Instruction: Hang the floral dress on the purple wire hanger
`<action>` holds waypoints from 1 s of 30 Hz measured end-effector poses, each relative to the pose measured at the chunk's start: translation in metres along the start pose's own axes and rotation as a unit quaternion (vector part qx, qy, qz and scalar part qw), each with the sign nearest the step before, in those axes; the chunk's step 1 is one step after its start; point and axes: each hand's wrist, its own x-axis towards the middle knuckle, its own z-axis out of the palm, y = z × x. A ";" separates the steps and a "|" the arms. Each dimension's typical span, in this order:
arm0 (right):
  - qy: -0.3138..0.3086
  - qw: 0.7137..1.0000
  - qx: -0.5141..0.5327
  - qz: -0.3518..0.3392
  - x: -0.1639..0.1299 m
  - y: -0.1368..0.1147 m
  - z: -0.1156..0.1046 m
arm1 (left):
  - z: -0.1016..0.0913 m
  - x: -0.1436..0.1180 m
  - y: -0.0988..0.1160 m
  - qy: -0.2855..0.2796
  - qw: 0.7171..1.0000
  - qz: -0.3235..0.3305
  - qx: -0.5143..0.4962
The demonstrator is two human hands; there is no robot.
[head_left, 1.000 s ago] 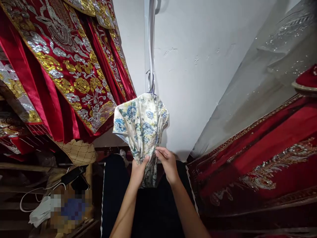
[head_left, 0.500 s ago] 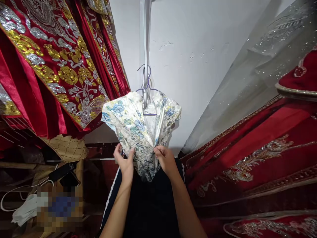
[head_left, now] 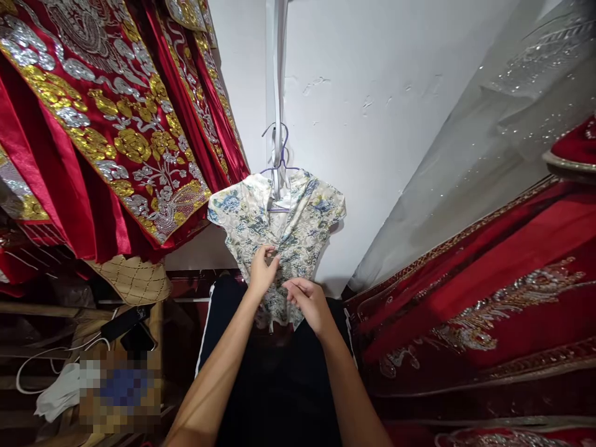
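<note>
At far left, a white cloth point(head_left: 58, 397) and a white cable point(head_left: 60, 355) lie on a cluttered wooden shelf point(head_left: 41, 310) low in the frame, with a dark phone point(head_left: 125, 321) just beside them and a blurred patch below. Above the shelf hang red robes point(head_left: 93, 124) thick with gold and silver flower embroidery, filling the upper left; a tan quilted piece point(head_left: 133, 279) shows under their hem.

At centre, a small floral dress point(head_left: 298, 223), cream with blue blooms, hangs on a purple wire hanger point(head_left: 282, 162) hooked to a pale strip point(head_left: 278, 74) that runs down the white wall point(head_left: 382, 124). Your left hand point(head_left: 262, 271) is raised against the front of the dress, its grip pinched together on the fabric near the middle seam, thumb and fingertips meeting on the cloth. Just to the right and slightly lower, your right hand point(head_left: 310, 304) is clamped on the dress's lower front, fingers curled into a fold of it. The two hands sit near each other, both forearms reaching up from the bottom edge over a dark garment point(head_left: 279, 385) with a white stripe down its left side.

To the right, a sheer silvery sequinned fabric point(head_left: 503, 112) slants across the upper corner, and beneath it spreads more red cloth point(head_left: 488, 285) edged with gold trim and beaded with silver motifs.
</note>
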 end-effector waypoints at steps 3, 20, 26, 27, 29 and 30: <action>-0.015 1.000 0.003 -0.002 0.001 0.003 0.005 | 0.007 0.034 -0.009 -0.036 0.998 -0.048 0.036; 0.049 0.999 -0.004 0.001 0.006 0.016 0.004 | -0.029 -0.014 0.017 -0.106 0.994 -0.027 -0.010; 0.018 0.999 0.026 -0.031 0.002 0.002 0.015 | -0.050 -0.068 0.046 -0.099 0.981 -0.055 -0.156; 0.004 0.999 0.023 -0.032 0.000 -0.003 0.015 | -0.051 -0.069 0.050 -0.101 0.980 -0.054 -0.160; -0.001 0.999 0.012 -0.036 -0.003 -0.010 0.013 | -0.052 -0.069 0.057 -0.101 0.980 -0.048 -0.163; 0.001 0.999 0.007 -0.040 -0.005 -0.013 0.012 | -0.052 -0.068 0.060 -0.095 0.980 -0.048 -0.165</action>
